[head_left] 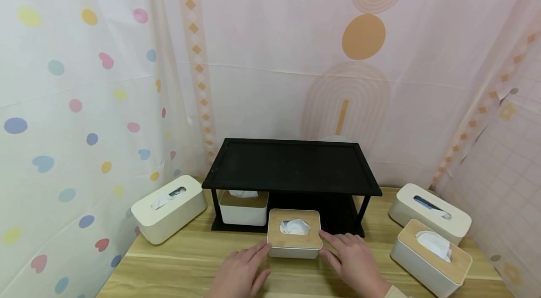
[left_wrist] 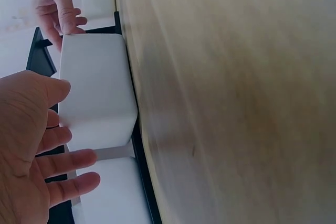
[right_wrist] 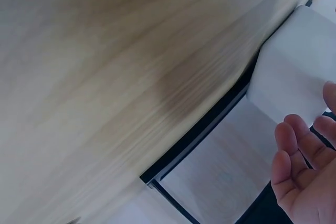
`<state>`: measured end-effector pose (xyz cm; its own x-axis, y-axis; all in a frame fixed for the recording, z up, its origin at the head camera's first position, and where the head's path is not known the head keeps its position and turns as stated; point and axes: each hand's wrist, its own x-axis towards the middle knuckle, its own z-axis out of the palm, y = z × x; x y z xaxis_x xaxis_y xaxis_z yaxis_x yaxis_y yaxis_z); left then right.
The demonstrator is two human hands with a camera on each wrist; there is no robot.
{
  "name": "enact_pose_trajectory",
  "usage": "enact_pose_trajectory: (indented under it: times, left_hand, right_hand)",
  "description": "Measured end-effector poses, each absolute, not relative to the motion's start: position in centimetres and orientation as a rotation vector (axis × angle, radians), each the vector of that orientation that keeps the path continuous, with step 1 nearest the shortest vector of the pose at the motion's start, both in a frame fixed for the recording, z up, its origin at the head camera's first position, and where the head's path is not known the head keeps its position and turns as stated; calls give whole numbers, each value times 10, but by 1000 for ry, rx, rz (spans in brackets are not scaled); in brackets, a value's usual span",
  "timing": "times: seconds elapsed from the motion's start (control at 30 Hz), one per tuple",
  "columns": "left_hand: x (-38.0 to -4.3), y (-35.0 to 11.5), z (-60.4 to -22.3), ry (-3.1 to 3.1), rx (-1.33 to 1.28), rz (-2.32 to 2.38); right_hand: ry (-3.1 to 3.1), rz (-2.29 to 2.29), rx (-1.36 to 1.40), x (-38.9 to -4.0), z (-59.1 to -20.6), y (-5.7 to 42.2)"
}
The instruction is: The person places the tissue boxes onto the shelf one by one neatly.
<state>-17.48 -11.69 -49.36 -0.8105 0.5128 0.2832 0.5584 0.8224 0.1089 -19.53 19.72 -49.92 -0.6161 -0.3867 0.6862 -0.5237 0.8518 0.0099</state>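
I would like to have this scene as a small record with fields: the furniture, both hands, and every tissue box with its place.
Table: wooden
Rack: black, two levels
Middle box: wood-topped, at rack's front; whether lifted, cannot tell
Left hand: touches middle box's left side
Right hand: touches its right side
Shelved box: wood-topped, lower level, left end
Far-left box: all white, left of rack
Right-rear box: all white, right of rack
Right-front box: wood-topped, nearer the camera
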Motion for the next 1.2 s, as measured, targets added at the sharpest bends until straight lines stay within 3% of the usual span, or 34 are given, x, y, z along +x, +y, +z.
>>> enact_pose_trajectory:
  times: [1.2]
  left_hand:
    - [-182,-118,-496,-2887,-860,-301]
  right_hand:
    - [-2387,271,576,-207,-497,191]
